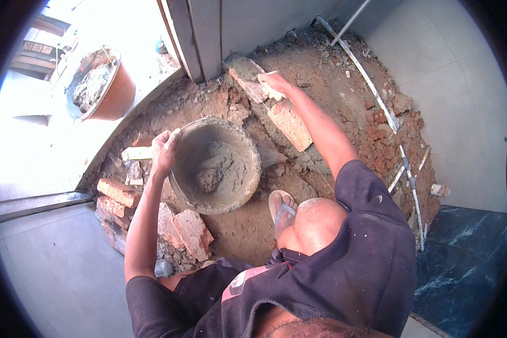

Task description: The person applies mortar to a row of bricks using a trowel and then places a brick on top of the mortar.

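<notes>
My left hand (166,149) is closed on the rim of a round mortar tub (249,188). Wet grey mortar (211,169) lies in its bottom. My right arm reaches ahead, and my right hand (275,84) is closed, with its grip hidden. Just beyond its fingers a mass of grey mortar (245,67) sits at the end of a brick (249,89) by the wall corner. A second orange brick (290,124) lies nearer me in the same row. A thin string (320,169) runs along these bricks.
Loose bricks (118,192) are stacked at left, with broken pieces (192,232) beside my left forearm. An orange bucket of mortar (118,93) stands outside the doorway. White pipes (372,87) cross the rubble at right. My sandalled foot (281,211) is near the tub.
</notes>
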Motion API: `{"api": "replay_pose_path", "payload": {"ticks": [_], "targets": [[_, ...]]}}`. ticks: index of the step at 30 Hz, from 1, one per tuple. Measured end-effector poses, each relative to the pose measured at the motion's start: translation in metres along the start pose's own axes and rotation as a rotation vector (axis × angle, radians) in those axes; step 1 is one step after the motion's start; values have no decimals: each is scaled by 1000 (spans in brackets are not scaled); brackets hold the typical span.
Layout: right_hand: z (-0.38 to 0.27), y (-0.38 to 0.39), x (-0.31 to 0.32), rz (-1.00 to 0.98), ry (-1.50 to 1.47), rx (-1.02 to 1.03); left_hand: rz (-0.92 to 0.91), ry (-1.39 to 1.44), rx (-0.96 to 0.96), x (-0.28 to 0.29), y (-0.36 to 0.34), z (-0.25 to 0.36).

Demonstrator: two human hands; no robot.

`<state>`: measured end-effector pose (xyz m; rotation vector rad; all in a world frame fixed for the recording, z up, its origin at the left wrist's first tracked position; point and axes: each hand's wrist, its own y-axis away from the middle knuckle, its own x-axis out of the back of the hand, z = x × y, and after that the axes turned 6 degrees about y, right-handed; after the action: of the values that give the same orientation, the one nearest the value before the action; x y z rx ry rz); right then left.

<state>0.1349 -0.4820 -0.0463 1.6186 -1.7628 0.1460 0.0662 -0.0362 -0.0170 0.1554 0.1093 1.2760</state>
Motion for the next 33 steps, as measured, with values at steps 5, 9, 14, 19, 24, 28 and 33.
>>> {"api": "replay_pose_path", "payload": {"ticks": [5, 9, 14, 19, 24, 28, 33], "targets": [[-14, 32, 12, 35, 141, -79, 66, -171, -30, 6, 19, 17], [9, 30, 41, 222, 419, 45, 41, -171, -27, -5, 15, 27], [-13, 41, 17, 273, 538, 193, 47, -145, 9, 6, 10, 11], [-34, 28, 3, 198, 617, 140, 46, -30, 4, 3, 7, 3], [-37, 9, 2, 136, 613, 123, 51, -77, -14, 6, 9, 4], [-29, -2, 12, 183, 615, 47, 36, -124, -11, 4, 12, 11], [0, 6, 24, 85, 350, 13, 43, -151, -4, 6, 11, 10]]}}
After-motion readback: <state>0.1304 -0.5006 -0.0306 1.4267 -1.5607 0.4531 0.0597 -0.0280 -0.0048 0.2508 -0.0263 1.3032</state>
